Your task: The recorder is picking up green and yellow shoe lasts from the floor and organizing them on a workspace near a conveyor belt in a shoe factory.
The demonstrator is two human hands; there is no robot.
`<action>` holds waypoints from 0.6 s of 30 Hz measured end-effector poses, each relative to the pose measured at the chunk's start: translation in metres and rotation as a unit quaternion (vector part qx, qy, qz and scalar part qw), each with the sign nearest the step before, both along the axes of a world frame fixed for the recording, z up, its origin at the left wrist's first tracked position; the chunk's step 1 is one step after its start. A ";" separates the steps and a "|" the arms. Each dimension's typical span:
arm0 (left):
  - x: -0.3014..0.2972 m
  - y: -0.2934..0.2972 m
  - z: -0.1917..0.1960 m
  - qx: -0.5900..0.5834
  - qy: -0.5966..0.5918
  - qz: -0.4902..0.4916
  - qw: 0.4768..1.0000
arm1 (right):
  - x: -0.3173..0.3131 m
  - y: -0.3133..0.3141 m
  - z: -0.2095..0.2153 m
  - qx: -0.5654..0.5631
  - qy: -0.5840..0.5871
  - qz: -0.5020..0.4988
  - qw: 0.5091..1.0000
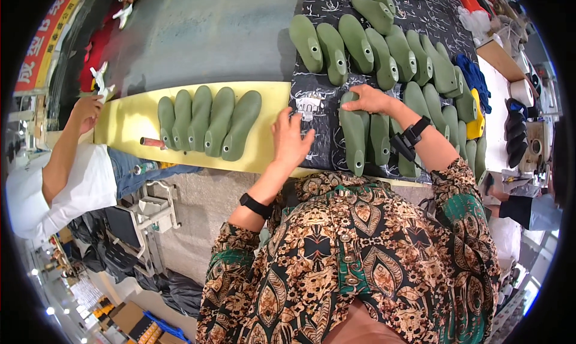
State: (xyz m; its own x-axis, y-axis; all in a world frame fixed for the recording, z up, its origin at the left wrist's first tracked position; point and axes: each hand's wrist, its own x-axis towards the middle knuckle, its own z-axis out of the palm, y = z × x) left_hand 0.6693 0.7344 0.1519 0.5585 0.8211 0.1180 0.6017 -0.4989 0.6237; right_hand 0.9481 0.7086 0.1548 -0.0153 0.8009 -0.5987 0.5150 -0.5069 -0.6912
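My right hand (pixel 369 99) grips the upper end of a green shoe last (pixel 354 137), which lies lengthwise on the black patterned cover. Other green lasts (pixel 379 140) rest close beside it, partly hidden under my right wrist. My left hand (pixel 292 137) hovers near the edge between the yellow board and the black cover, fingers apart and holding nothing. To its left, a row of several green lasts (pixel 219 119) leans side by side on the yellow board (pixel 273 98), each with a small hole at its lower end.
Many more green lasts (pixel 387 56) fill the right part of the table. A red-handled tool (pixel 153 142) lies left of the row. Beyond the board is a grey conveyor belt (pixel 210 32). At the left, a co-worker's hand (pixel 87 111) holds a white piece (pixel 101 80).
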 end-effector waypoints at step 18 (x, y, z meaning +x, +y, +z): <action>0.090 0.078 0.036 0.071 -0.082 0.015 0.994 | -0.030 0.017 0.026 -0.093 -0.050 0.072 0.992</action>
State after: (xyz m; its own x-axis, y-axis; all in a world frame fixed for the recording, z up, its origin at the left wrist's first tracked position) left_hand 0.7589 0.8124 0.1883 0.4981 0.8056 0.3207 0.5133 -0.5720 0.6397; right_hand 0.9179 0.7256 0.1810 -0.0550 0.6701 -0.7402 0.6526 -0.5370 -0.5346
